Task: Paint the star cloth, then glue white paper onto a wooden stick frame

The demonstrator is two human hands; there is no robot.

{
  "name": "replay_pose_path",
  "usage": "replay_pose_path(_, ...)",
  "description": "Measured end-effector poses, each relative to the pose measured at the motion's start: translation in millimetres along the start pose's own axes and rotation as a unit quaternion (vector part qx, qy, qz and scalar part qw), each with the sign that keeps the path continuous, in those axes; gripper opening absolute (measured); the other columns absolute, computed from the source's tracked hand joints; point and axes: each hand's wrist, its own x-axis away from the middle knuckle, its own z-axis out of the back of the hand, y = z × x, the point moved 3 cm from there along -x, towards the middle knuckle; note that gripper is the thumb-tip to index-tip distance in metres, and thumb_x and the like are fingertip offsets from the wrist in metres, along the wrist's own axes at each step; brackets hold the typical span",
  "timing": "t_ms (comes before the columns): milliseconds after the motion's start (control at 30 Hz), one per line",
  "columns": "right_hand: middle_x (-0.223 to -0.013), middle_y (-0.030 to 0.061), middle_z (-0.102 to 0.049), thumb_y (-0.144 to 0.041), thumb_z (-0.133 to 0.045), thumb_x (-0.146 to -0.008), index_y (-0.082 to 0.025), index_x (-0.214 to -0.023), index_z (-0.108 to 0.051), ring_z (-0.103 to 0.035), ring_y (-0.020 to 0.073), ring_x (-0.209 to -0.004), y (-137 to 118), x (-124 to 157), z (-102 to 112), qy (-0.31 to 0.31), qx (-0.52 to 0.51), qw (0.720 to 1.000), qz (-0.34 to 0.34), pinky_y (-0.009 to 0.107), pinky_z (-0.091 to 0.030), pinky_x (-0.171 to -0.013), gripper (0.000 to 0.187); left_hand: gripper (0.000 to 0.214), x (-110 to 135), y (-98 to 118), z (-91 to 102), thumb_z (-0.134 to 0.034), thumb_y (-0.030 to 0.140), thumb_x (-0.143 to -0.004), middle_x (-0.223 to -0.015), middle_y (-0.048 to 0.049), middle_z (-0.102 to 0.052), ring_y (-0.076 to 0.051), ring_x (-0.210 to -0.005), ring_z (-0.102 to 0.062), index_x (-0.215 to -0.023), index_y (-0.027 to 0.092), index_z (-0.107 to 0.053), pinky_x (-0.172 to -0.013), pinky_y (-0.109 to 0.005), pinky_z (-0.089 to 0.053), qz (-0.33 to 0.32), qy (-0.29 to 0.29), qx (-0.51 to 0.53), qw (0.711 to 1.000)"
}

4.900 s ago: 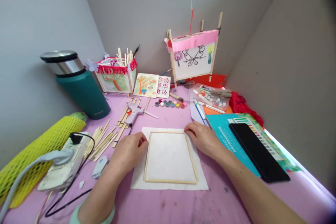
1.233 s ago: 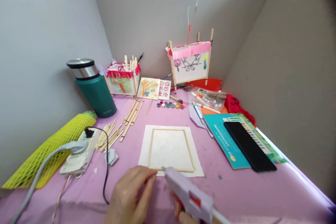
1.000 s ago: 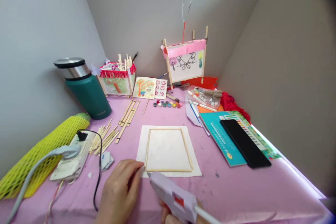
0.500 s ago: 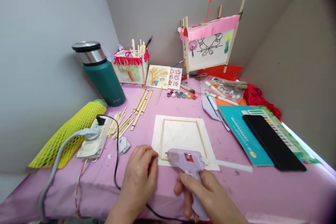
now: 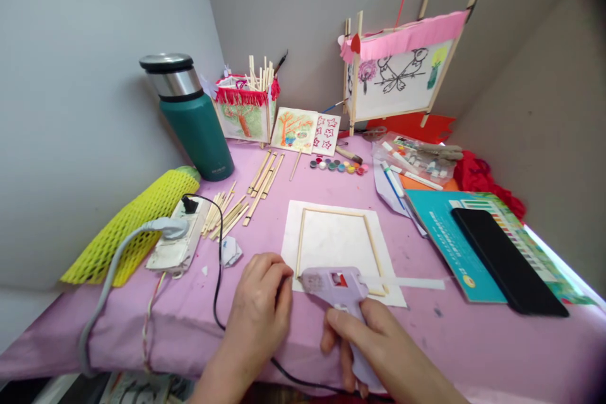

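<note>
My right hand (image 5: 367,341) grips the handle of a lilac hot glue gun (image 5: 338,287), a white glue stick (image 5: 411,283) jutting from its rear. The nozzle points left, at the near left corner of a thin wooden stick frame (image 5: 303,237). This frame lies on a sheet of white paper (image 5: 337,238). Just left of the nozzle is my left hand (image 5: 259,303), its fingers curled closed by the paper's edge. Whatever the fingertips hold, if anything, is hidden. The gun's body covers part of the frame's near side.
Loose sticks (image 5: 230,214), a power strip (image 5: 177,243) and a black cord (image 5: 218,284) lie left, near a green bottle (image 5: 196,132). Right are a teal book (image 5: 447,246) and a black phone (image 5: 509,259). Paint pots (image 5: 338,166) and a paper lantern (image 5: 402,76) are behind.
The view has shifted, so most things sit slightly farther right in it. The nozzle tip has come closer to the frame's near left corner and to my left fingertips.
</note>
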Motion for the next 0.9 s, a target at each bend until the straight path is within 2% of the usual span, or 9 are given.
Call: replay_pose_path(900,-0.044,-0.0031,-0.052,-0.036,-0.045,-0.084,-0.016,-0.066,-0.054,-0.047,0.0083,-0.037,2.0,-1.7,-0.7,-0.018,-0.012,1.0,0.015,0.018,-0.038,-0.041,0.029,0.016,0.0,-1.8,-0.6,-0.042,0.009,-0.085,-0.088,-0.0066,-0.053,-0.019,-0.086,-0.051,-0.088,0.017,-0.055,-0.075,-0.035,-0.043,-0.005,0.001,0.001,1.0)
